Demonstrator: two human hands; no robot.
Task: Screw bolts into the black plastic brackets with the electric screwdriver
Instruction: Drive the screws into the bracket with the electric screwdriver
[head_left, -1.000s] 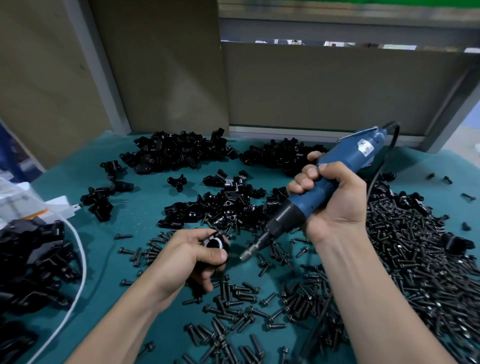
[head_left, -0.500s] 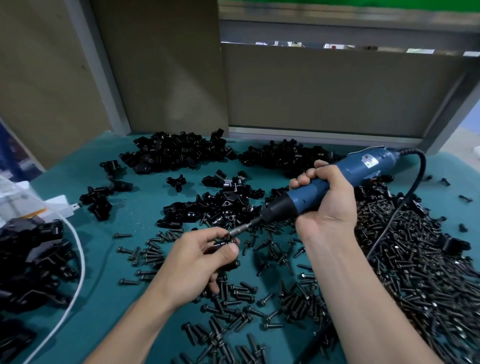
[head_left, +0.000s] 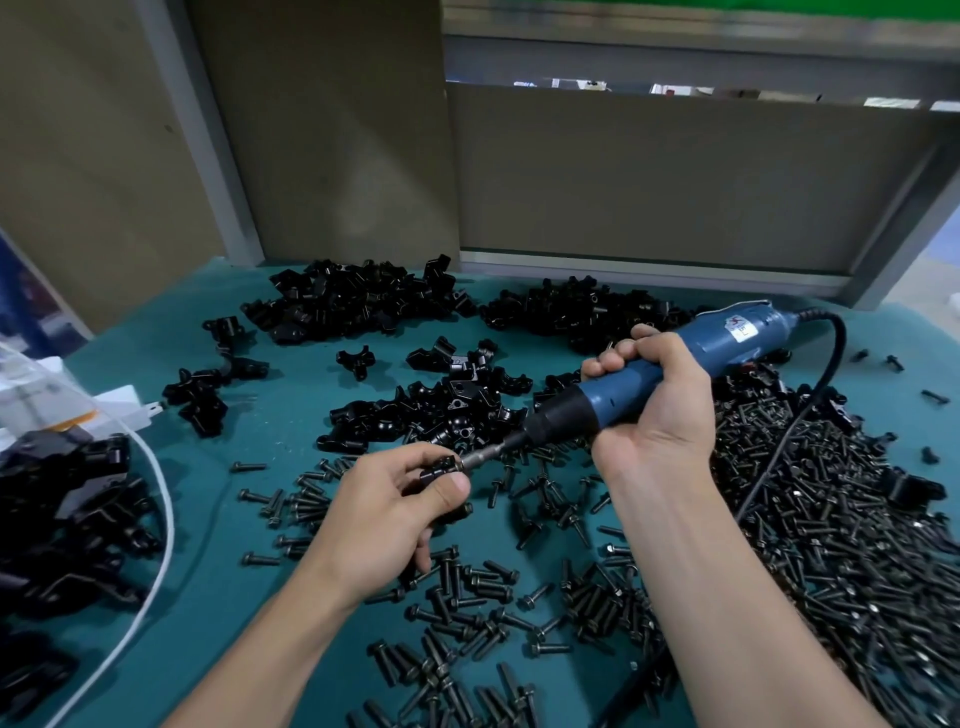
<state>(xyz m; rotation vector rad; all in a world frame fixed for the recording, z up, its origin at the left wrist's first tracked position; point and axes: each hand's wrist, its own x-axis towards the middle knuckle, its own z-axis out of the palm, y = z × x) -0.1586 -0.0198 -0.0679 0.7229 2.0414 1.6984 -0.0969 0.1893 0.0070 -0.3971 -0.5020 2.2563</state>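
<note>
My left hand (head_left: 387, 512) grips a small black plastic bracket (head_left: 439, 467) just above the green mat, thumb pressed on its front. My right hand (head_left: 657, 402) is wrapped around the blue electric screwdriver (head_left: 675, 371), which slants down to the left. Its metal bit (head_left: 480, 457) meets the bracket at the right side of my left fingers. Any bolt in the bracket is hidden by the bit and my fingers. Loose black bolts (head_left: 831, 519) lie in a big heap at the right and scatter under both hands. Piles of black brackets (head_left: 431, 415) sit beyond my hands.
More bracket heaps lie at the back (head_left: 358, 306) and at the left edge (head_left: 57, 514). A white cable (head_left: 156, 525) curves across the left of the mat. The screwdriver's black cord (head_left: 810, 405) trails over the bolt heap. Brown panels wall off the back.
The screwdriver tilted flatter and its bit came down leftward onto the bracket. My left hand rose slightly with the bracket and turned it toward the bit.
</note>
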